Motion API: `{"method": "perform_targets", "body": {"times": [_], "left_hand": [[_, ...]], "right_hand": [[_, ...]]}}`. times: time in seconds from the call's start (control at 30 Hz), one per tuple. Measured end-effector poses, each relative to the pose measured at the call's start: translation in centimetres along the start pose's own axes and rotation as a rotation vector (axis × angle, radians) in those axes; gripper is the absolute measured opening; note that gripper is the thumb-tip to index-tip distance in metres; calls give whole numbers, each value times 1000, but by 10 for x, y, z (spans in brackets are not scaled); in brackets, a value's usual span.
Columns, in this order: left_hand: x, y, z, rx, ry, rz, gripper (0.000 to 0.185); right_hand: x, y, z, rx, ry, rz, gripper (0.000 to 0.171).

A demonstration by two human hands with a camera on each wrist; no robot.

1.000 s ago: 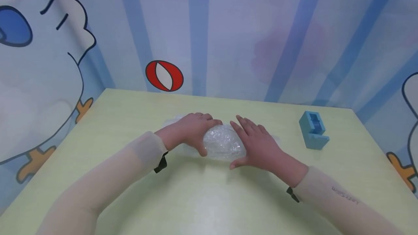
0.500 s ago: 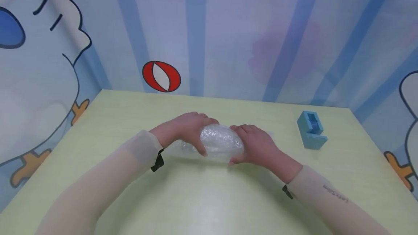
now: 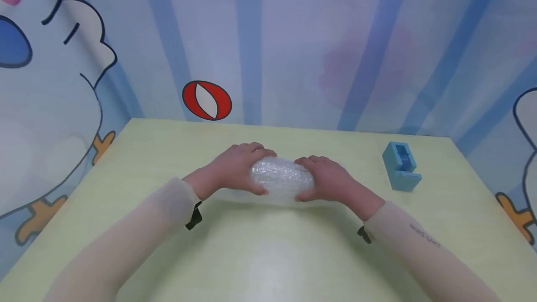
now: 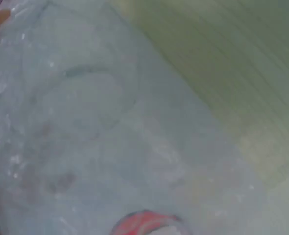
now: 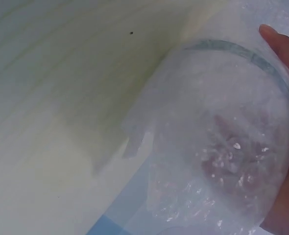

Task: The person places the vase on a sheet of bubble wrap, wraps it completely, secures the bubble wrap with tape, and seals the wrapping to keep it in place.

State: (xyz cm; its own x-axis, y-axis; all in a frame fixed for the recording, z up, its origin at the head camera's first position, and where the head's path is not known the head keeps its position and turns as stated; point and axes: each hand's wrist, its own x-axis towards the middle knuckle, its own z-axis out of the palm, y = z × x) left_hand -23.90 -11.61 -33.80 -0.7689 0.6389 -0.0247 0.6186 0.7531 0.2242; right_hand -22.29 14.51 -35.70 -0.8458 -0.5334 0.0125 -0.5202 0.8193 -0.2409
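A bundle of clear bubble wrap (image 3: 281,178) lies across the middle of the pale table, between both hands. My left hand (image 3: 235,169) grips its left end, fingers over the far side and thumb at the near side. The other end is held by my right hand (image 3: 329,181), thumb likewise in front. Through the wrap (image 5: 223,122) in the right wrist view shows a curved greenish edge, like a rim; what is inside is unclear. Blurred layers of plastic (image 4: 85,112) fill much of the left wrist view, where little of the hand shows.
A blue tape dispenser (image 3: 400,167) stands on the table (image 3: 268,255) to the right of the hands. Behind the table rises a striped blue-and-white backdrop (image 3: 289,45) with cartoon prints.
My right hand's spread fingers have bent down onto the bubble wrap and now grip it. The bundle and both hands have shifted slightly left.
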Motion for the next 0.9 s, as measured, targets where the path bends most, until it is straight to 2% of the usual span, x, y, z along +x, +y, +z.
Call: {"method": "perform_targets", "body": {"times": [0.27,0.47,0.57,0.7,0.9], "left_hand": [[-21,11,21,375,147,77,86],[-25,16,35,540,249,84,91],[-27,18,39,595,272,80,96],[-27,21,43,604,282,66,102],[-21,24,42,595,247,15,107]], "right_hand": [[7,2,-3,24,-49,-5,76],[11,8,-4,45,-77,-8,76],[14,10,-6,48,-105,-2,77],[18,11,-9,40,-155,13,80],[24,14,-14,70,-207,47,83]]}}
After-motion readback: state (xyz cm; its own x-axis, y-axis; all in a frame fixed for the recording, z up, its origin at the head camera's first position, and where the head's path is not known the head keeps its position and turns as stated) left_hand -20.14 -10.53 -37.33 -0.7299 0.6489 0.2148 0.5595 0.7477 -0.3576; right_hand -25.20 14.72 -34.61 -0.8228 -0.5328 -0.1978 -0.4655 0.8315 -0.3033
